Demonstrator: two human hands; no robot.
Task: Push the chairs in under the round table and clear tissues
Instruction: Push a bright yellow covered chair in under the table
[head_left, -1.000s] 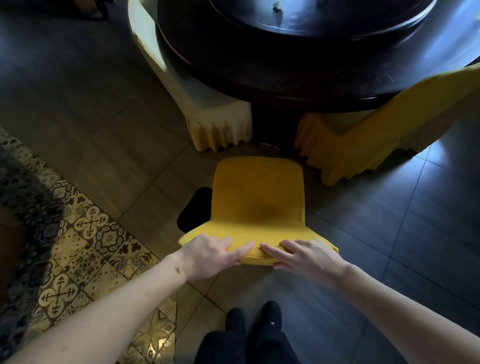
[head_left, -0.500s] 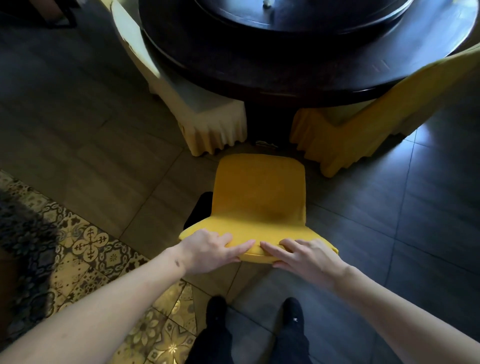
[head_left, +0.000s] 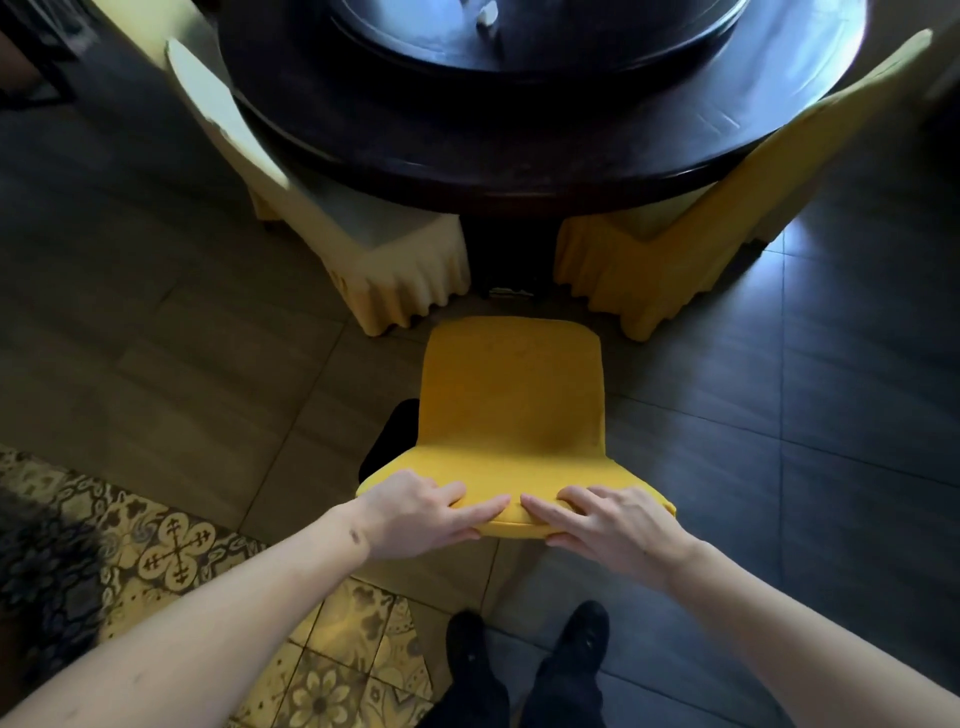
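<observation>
A yellow-covered chair (head_left: 511, 395) stands in front of me, its seat pointing toward the dark round table (head_left: 519, 140). My left hand (head_left: 415, 512) and my right hand (head_left: 610, 525) both grip the top of its backrest, thumbs under the edge and fingers over it. The chair's front edge lies just short of the table's pedestal. On the raised turntable (head_left: 540, 36) at the table's centre sits a small white crumpled tissue (head_left: 487, 15).
A pale yellow-covered chair (head_left: 332, 223) is tucked under the table at the left. Another yellow-covered chair (head_left: 691, 234) is tucked in at the right. The gap between them lines up with my chair. My black shoes (head_left: 524, 644) stand behind it; patterned tiles (head_left: 176, 551) lie at the lower left.
I have stepped forward and the chair has slid toward the table between the two tucked chairs. Both hands keep the same hold on the backrest.
</observation>
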